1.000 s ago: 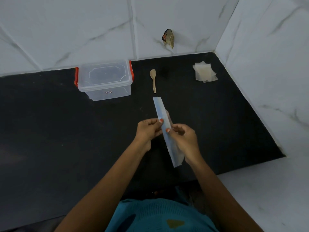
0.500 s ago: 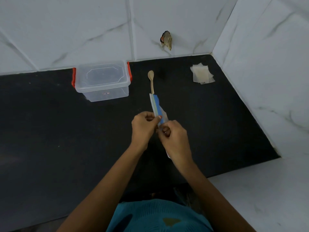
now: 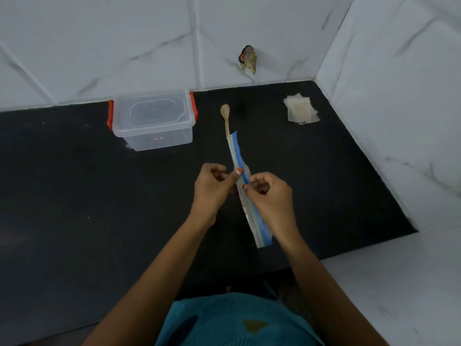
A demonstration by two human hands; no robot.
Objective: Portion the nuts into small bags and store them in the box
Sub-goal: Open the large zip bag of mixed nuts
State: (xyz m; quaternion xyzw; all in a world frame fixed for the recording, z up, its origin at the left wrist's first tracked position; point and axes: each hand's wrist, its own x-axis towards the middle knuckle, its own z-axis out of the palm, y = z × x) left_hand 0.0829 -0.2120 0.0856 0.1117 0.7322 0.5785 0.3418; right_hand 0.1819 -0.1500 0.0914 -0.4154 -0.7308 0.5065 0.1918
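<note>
Left of centre on the black worktop (image 3: 74, 196), a lidded clear box (image 3: 152, 121) is set by the wall, with a wooden spoon (image 3: 225, 116) laid to its right. A long zip bag (image 3: 236, 152) is held above the worktop, pinched at its middle by the left hand (image 3: 212, 186) and the right hand (image 3: 272, 196). A stack of small bags (image 3: 300, 109) is laid flat near the right corner.

Spoon (image 3: 225, 113) handle end hidden behind zip bag (image 3: 236, 151), bag's middle partly covered by left hand (image 3: 212, 186) and right hand (image 3: 272, 196), box (image 3: 139, 139) label (image 3: 158, 138) too small to read.
</note>
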